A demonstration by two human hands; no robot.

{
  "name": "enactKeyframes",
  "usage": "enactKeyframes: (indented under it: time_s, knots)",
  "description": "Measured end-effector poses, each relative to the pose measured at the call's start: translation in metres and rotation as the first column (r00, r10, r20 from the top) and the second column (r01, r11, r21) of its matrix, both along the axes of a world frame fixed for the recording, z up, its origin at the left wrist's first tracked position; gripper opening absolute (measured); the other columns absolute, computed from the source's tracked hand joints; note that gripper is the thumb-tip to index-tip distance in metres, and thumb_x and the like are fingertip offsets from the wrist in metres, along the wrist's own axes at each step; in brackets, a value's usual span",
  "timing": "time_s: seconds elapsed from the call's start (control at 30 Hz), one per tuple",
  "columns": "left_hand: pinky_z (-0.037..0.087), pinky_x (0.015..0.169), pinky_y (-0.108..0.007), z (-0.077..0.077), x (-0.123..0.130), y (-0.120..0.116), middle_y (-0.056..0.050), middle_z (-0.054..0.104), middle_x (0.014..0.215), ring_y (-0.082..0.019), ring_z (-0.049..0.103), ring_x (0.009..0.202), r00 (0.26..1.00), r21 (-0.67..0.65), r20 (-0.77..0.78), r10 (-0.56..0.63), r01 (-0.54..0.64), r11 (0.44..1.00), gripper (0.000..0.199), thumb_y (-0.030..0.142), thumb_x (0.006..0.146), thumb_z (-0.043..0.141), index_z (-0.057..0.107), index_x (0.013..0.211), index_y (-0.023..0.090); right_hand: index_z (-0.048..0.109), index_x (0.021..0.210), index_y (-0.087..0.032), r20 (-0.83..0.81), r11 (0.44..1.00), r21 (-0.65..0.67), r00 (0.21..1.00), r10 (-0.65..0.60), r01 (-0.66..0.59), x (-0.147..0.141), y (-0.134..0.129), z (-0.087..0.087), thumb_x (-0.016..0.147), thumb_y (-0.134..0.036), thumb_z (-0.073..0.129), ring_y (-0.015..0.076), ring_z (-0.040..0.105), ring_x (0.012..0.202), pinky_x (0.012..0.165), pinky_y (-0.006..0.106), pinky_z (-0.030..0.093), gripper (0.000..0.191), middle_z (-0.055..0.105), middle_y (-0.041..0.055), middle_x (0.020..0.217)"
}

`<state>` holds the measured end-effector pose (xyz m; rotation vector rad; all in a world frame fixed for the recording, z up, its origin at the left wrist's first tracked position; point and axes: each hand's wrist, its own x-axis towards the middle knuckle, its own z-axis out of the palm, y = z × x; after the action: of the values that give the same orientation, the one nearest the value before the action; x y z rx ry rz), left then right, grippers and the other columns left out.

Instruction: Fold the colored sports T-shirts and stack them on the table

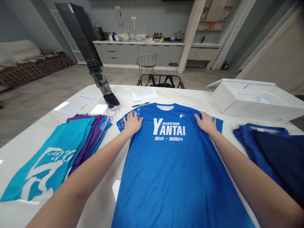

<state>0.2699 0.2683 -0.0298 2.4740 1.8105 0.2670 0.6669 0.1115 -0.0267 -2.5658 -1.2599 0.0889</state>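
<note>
A blue T-shirt [166, 171] with white "YANTAI MARATHON" lettering lies front side up on the white table [104, 183], its collar toward the far edge. My left hand [132, 123] rests flat with spread fingers where the left sleeve meets the body. On the opposite shoulder, beside the other sleeve, my right hand [206, 123] lies with its fingers apart. Both hands touch the cloth and grip nothing. The shirt's lower end runs out of view at the bottom.
Folded teal and purple clothes [57, 152] lie left, dark blue clothes [273, 148] right. Beyond are a phone [111, 100], a bottle [101, 80], a pen [140, 104], a printed sheet [144, 94] and an open white box [256, 103]. A chair [161, 83] stands behind the table.
</note>
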Motion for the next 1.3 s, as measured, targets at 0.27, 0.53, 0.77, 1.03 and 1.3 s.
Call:
enactKeyframes:
  time_s: [0.27,0.53,0.77,1.03,1.3]
  knots:
    - [0.018,0.123,-0.061,0.004,-0.041,0.032,-0.014,0.027,0.167,-0.036,0.024,0.154,0.999,-0.055,-0.045,-0.028,0.026,0.998,0.072,0.061,0.100,0.018,0.035,0.158,0.021,0.031,0.162,-0.022,0.057,0.983,-0.181,0.998,0.007,0.004,0.025,-0.028,-0.008,0.100,-0.070,0.014,0.0392,0.020,0.152,0.120,0.063,0.016,0.080,0.021,0.0123,0.168]
    - [0.019,0.125,-0.061,0.019,0.047,-0.043,-0.009,0.025,0.168,-0.034,0.022,0.155,0.950,-0.055,0.051,-0.307,0.309,0.949,0.069,0.058,0.101,0.019,0.033,0.159,0.024,0.033,0.160,-0.029,0.061,0.927,-0.118,0.929,0.366,-0.357,-0.100,0.001,0.008,0.104,-0.061,0.012,0.0314,0.019,0.154,0.121,0.064,0.016,0.068,0.022,0.0053,0.168]
    - [0.007,0.127,-0.060,-0.004,0.033,-0.055,-0.003,0.021,0.169,-0.032,0.012,0.158,0.949,-0.102,0.066,-0.308,0.314,0.944,0.077,0.073,0.095,0.018,0.032,0.159,0.032,0.028,0.162,-0.033,0.064,0.963,-0.178,0.974,0.219,-0.205,-0.094,-0.035,-0.003,0.098,-0.076,0.017,0.0369,0.015,0.154,0.119,0.069,0.011,0.078,0.021,0.0055,0.168]
    - [0.004,0.127,-0.059,0.006,0.032,-0.108,-0.002,0.021,0.169,-0.028,0.015,0.158,0.859,-0.056,0.056,-0.509,0.512,0.857,0.071,0.068,0.098,0.022,0.029,0.160,0.033,0.023,0.163,-0.034,0.099,0.921,-0.174,0.924,0.369,-0.349,-0.143,-0.081,0.003,0.099,-0.073,0.016,0.0328,0.011,0.156,0.120,0.069,0.006,0.075,0.014,0.0029,0.170]
    - [0.007,0.127,-0.060,0.003,0.002,-0.185,-0.001,0.025,0.168,-0.029,0.019,0.157,0.820,-0.074,0.065,-0.569,0.572,0.817,0.073,0.072,0.097,0.019,0.032,0.159,0.035,0.026,0.162,-0.037,0.036,0.922,-0.202,0.939,0.343,-0.330,-0.156,-0.134,0.005,0.098,-0.076,0.018,0.0335,0.012,0.156,0.121,0.067,0.008,0.075,0.018,0.0018,0.169]
